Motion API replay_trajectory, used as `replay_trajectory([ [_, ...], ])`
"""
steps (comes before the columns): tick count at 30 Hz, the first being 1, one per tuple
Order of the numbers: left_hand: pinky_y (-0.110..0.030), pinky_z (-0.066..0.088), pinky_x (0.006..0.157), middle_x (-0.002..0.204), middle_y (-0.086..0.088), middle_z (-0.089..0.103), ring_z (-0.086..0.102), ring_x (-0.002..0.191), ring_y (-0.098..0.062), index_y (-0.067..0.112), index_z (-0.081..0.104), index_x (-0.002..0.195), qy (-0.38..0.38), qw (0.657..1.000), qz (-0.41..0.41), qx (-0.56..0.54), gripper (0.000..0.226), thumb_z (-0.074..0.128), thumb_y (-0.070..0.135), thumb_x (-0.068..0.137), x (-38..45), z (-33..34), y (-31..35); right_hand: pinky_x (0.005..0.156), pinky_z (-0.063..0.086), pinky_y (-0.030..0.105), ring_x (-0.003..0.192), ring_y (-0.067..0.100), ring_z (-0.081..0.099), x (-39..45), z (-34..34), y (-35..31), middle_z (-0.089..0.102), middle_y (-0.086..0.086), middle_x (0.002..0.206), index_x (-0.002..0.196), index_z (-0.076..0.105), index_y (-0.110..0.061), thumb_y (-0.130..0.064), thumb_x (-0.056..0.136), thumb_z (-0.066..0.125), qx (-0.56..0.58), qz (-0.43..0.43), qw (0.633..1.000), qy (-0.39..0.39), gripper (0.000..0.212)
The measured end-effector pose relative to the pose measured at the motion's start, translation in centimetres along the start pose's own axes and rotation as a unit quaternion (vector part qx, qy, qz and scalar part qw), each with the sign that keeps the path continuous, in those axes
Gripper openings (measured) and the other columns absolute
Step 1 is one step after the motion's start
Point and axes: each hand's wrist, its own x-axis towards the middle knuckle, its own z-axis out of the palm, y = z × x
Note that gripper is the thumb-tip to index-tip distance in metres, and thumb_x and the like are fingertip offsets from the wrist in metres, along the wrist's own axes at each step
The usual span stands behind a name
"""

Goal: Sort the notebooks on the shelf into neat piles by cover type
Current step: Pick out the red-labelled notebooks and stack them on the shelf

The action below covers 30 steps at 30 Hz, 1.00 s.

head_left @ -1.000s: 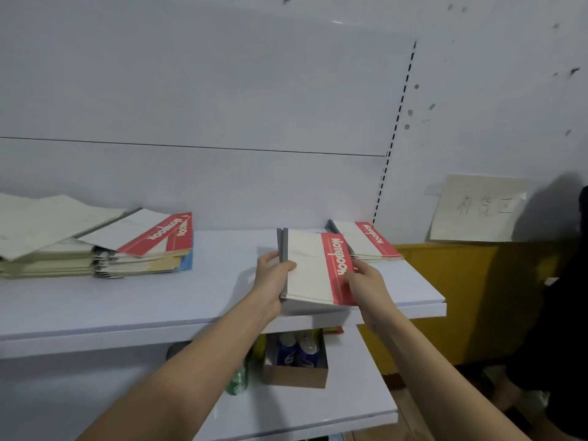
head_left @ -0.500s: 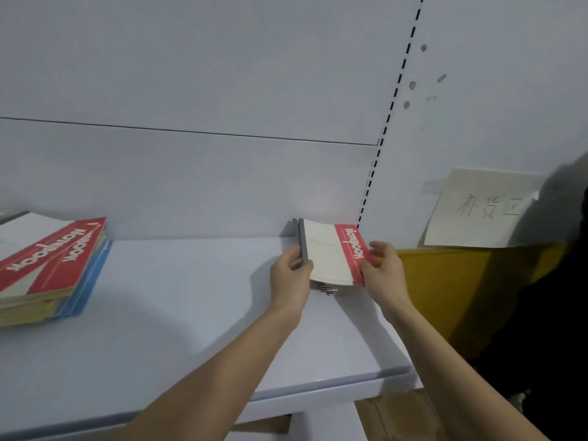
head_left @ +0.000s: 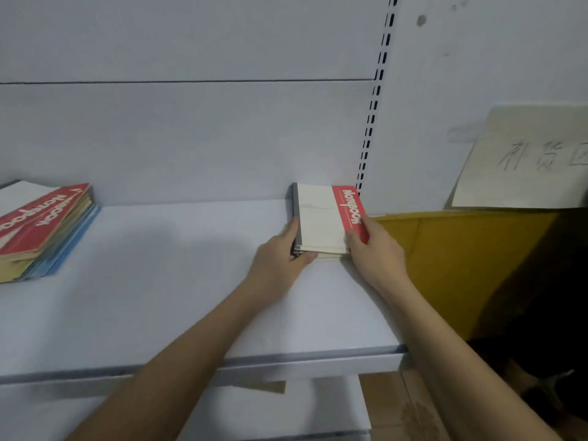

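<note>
head view: both hands (head_left: 280,259) (head_left: 375,249) seemingly pushed notebook pile (head_left: 321,221) back, squarer.

Two piles of notebooks sit on one shelf (head_left: 178,281): a left pile (head_left: 41,230) and a right pile (head_left: 324,221). Two hands reach in, and one paper sign (head_left: 525,160) hangs beside.

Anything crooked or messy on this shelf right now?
Yes: the left pile of red-and-white notebooks over blue and tan ones is fanned, its edges stepped and cover types mixed. The small red-banded white notebook stack between the left hand and right hand looks nearly square.
</note>
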Motion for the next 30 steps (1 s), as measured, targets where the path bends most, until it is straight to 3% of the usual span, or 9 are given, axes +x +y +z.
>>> replay_trajectory([
  [3, -0.031, 0.047, 0.094, 0.123, 0.020, 0.063, 0.061, 0.106, -0.008, 0.047, 0.030, 0.143, -0.001, 1.000, -0.027, 0.013, 0.063, 0.061, 0.037, 0.089, 0.2, -0.2, 0.5, 0.073, 0.040, 0.032, 0.095, 0.021, 0.058, 0.2, 0.1, 0.1, 0.061, -0.003, 0.118, 0.131, 0.047, -0.026, -0.038, 0.094, 0.044, 0.010, 0.009, 1.000, 0.010, 0.039],
  [8, -0.021, 0.047, 0.091, 0.118, 0.031, 0.062, 0.059, 0.104, 0.008, 0.051, 0.038, 0.138, 0.013, 0.999, -0.049, -0.013, 0.057, 0.060, 0.030, 0.090, -1.0, -0.5, 2.3, 0.071, 0.043, 0.032, 0.088, 0.018, 0.054, 0.1, 0.2, -0.3, 0.059, -0.001, 0.113, 0.127, 0.048, -0.022, -0.042, 0.093, 0.045, 0.020, 0.016, 0.999, 0.028, 0.039],
  [13, -0.023, 0.049, 0.091, 0.117, 0.020, 0.066, 0.063, 0.104, -0.004, 0.041, 0.048, 0.136, 0.046, 0.996, -0.072, -0.029, 0.052, 0.064, 0.030, 0.089, -1.3, 0.0, 2.8, 0.081, 0.051, 0.039, 0.098, 0.022, 0.059, -0.3, -0.2, -0.8, 0.059, -0.001, 0.115, 0.126, 0.048, -0.022, -0.044, 0.091, 0.046, 0.042, 0.036, 0.998, 0.025, 0.042],
  [15, -0.022, 0.047, 0.093, 0.127, 0.011, 0.064, 0.060, 0.110, -0.009, 0.031, 0.049, 0.137, 0.058, 0.993, -0.088, -0.056, 0.049, 0.065, 0.029, 0.091, -1.6, -0.1, 3.2, 0.088, 0.050, 0.046, 0.108, 0.026, 0.056, -0.3, -0.9, -1.2, 0.055, 0.004, 0.126, 0.130, 0.043, -0.019, -0.047, 0.089, 0.045, 0.019, 0.037, 0.999, 0.006, 0.050],
  [18, -0.031, 0.032, 0.112, 0.152, 0.003, 0.038, 0.037, 0.138, -0.016, 0.021, 0.033, 0.150, 0.056, 0.989, -0.133, -0.037, 0.065, 0.056, 0.045, 0.094, -2.1, -1.5, 3.8, 0.098, 0.042, 0.050, 0.126, 0.033, 0.042, 0.5, -3.2, -3.3, 0.039, 0.009, 0.145, 0.141, 0.035, -0.012, -0.049, 0.092, 0.039, -0.084, 0.016, 0.996, -0.014, 0.062],
  [20, -0.038, 0.025, 0.116, 0.156, 0.003, 0.031, 0.028, 0.143, -0.017, 0.024, 0.029, 0.151, 0.065, 0.988, -0.136, 0.015, 0.067, 0.048, 0.055, 0.095, -2.7, -4.0, 4.1, 0.098, 0.041, 0.047, 0.127, 0.032, 0.040, 0.7, -4.5, -5.9, 0.039, 0.008, 0.145, 0.140, 0.040, -0.011, -0.043, 0.095, 0.038, -0.130, -0.053, 0.989, -0.038, 0.055],
  [24, -0.044, 0.032, 0.112, 0.152, 0.003, 0.039, 0.035, 0.140, -0.020, 0.031, 0.033, 0.148, 0.093, 0.974, -0.128, 0.162, 0.064, 0.036, 0.064, 0.094, -5.3, -12.0, 3.6, 0.109, 0.033, 0.044, 0.133, 0.030, 0.037, -1.5, -4.0, -13.0, 0.040, 0.004, 0.149, 0.143, 0.042, -0.022, -0.039, 0.094, 0.044, -0.139, -0.141, 0.965, -0.171, 0.053],
  [30, -0.042, 0.031, 0.112, 0.153, 0.004, 0.039, 0.035, 0.140, -0.022, 0.037, 0.037, 0.145, 0.115, 0.952, -0.157, 0.238, 0.059, 0.030, 0.066, 0.094, -13.4, -23.7, -1.2, 0.108, 0.031, 0.044, 0.135, 0.024, 0.036, -8.5, 1.1, -25.0, 0.044, -0.002, 0.147, 0.147, 0.036, -0.030, -0.046, 0.095, 0.039, -0.162, -0.201, 0.942, -0.216, 0.055],
])
